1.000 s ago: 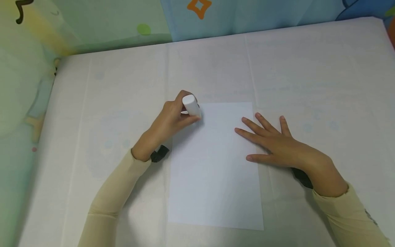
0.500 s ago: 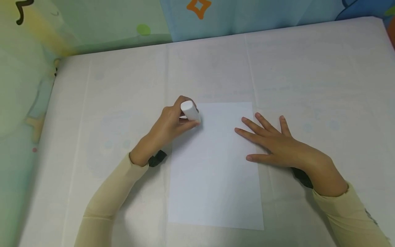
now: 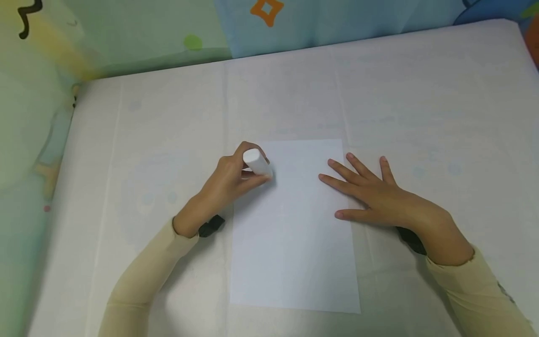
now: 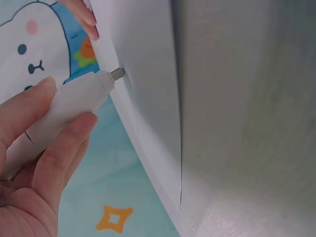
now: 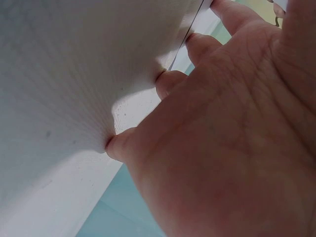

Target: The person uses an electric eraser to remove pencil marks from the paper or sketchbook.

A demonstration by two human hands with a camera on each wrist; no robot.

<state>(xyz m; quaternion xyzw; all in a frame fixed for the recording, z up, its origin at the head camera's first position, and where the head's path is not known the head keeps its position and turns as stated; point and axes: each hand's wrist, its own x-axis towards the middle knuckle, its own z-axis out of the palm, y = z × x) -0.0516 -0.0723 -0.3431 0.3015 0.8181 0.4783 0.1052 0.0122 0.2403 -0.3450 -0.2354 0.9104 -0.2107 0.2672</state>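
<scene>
My left hand [image 3: 221,180] pinches a thick white pen-shaped tool [image 3: 257,162] between thumb and fingers, near the upper left edge of a white paper sheet [image 3: 294,252]. In the left wrist view the tool [image 4: 74,104] has a stepped collar and a short grey tip, which sits right at the paper's surface. My right hand [image 3: 379,199] lies spread on the right, thumb and several fingertips on or beside the sheet's right edge. The right wrist view shows its palm [image 5: 222,138] from below, with fingertips pressing down on the white surface. No marks show on the paper.
A white cloth [image 3: 168,117] with faint fold lines covers the table under the sheet. Behind it and along the left hangs a coloured cartoon curtain [image 3: 147,32]. A dark wrist-camera strap [image 3: 212,226] shows under the left wrist.
My left hand has slid down toward me and slightly left along the sheet's left side, the white tool still in its fingers. My right hand and the sheet have stayed in place.
</scene>
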